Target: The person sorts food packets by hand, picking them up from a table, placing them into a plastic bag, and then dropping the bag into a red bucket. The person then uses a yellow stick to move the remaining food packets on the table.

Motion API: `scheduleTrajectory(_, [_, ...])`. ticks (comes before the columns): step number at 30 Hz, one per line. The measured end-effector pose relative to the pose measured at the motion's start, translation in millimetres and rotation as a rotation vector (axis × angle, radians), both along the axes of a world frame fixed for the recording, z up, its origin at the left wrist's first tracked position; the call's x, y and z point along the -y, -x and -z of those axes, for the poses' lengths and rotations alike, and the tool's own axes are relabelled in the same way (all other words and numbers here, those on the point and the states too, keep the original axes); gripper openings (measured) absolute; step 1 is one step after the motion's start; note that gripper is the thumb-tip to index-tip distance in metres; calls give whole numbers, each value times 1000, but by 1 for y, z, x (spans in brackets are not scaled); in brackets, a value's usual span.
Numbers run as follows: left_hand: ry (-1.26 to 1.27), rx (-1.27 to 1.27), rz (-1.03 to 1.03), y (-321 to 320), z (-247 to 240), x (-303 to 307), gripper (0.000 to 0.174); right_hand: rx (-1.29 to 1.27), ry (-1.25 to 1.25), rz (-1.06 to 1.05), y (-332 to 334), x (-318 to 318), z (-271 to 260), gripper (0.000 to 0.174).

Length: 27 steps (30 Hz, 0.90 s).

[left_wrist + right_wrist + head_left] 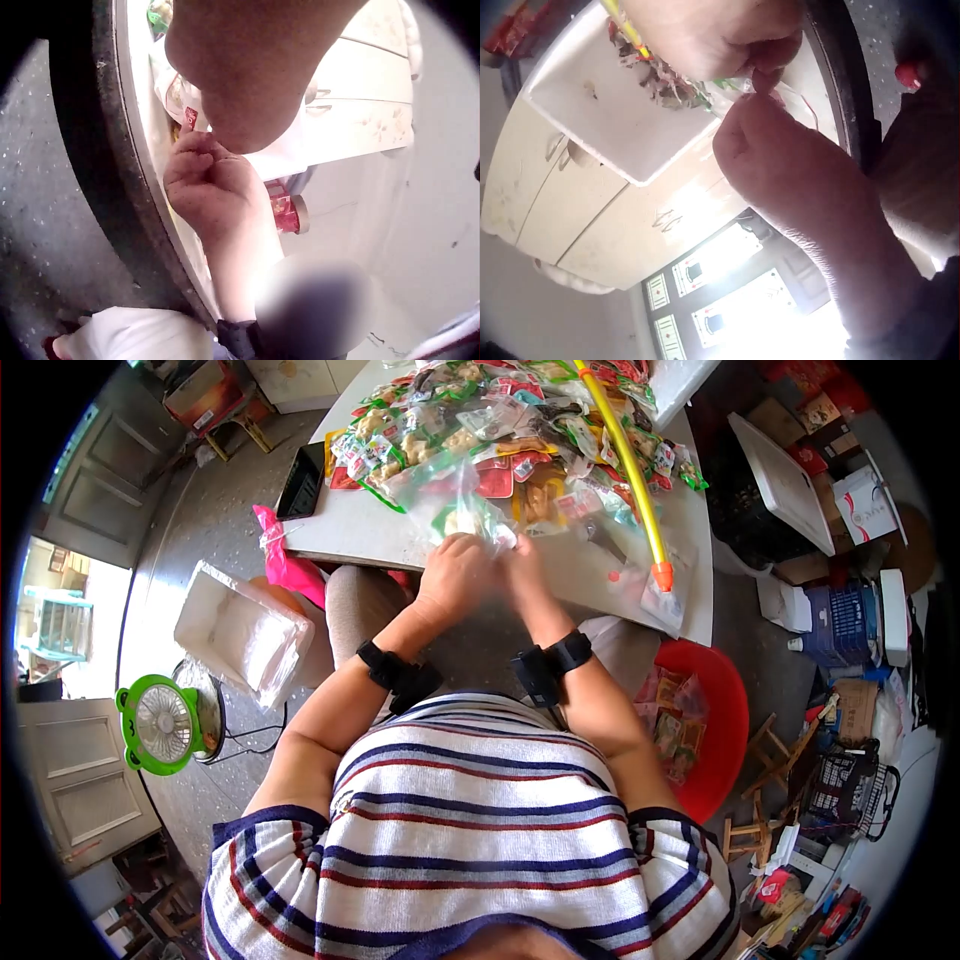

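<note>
In the head view a clear plastic bag (445, 495) with small snack packets inside stands at the near edge of the table. The left hand (455, 575) pinches the bag's near edge with curled fingers. Close beside it, the right hand (527, 580) pinches the same edge. In the left wrist view, the right hand (214, 180) shows folded fingers next to a small red-and-white printed patch (191, 118) on the plastic. The right wrist view has the left hand (787, 150) meeting the right hand (720, 37) at the fingertips, which are partly hidden.
Many snack packets (400, 440) lie heaped on the white table (335, 540). A yellow tube (625, 455) with an orange end crosses them. A black phone-like slab (302, 482) lies at the left edge. A red basin (725, 710) with packets and a foam box (215, 610) flank the person.
</note>
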<state>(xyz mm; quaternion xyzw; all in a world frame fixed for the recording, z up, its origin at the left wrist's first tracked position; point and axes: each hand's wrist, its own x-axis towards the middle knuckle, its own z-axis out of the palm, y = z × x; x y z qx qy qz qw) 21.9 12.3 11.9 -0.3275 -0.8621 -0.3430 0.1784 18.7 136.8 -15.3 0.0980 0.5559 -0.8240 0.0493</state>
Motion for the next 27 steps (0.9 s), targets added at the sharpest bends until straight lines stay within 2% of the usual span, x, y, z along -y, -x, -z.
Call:
scheduleTrajectory(2, [26,-76,-111,-5,0,3,14,3,61,43,-2,4,-3,12])
scheduleTrajectory(5, [101,-161,-226,-4,9,18,26,28,15,61,3,-5,20,13])
scheduleTrajectory(8, [181,107,-261,-9,21,27,25,101,35,74,-6,-12,3,13])
scheduleTrajectory(9, [186,113,-267,-9,25,28,20,73,-22,66,-6,-12,2,13])
scheduleTrajectory(12, [121,165,-198,-10,33,25,14,-7,-136,57,-7,-8,0,14])
scheduleTrajectory(14, [154,116,-60,-22,4,14,9,-60,-139,68,-8,0,-3,15])
scheduleTrajectory(15, [65,183,-55,-26,4,9,7,-56,-16,86,-5,1,4,14])
scheduleTrajectory(18, [41,211,-33,-32,4,6,6,-37,91,124,-3,8,15,12])
scheduleTrajectory(21, [191,231,-34,-34,-7,10,7,80,-120,38,-7,6,6,14])
scheduleTrajectory(24, [204,291,34,-30,11,11,8,53,274,158,-3,12,-4,15])
scheduleTrajectory(27, [189,208,70,-27,10,12,12,-62,348,86,5,12,9,15])
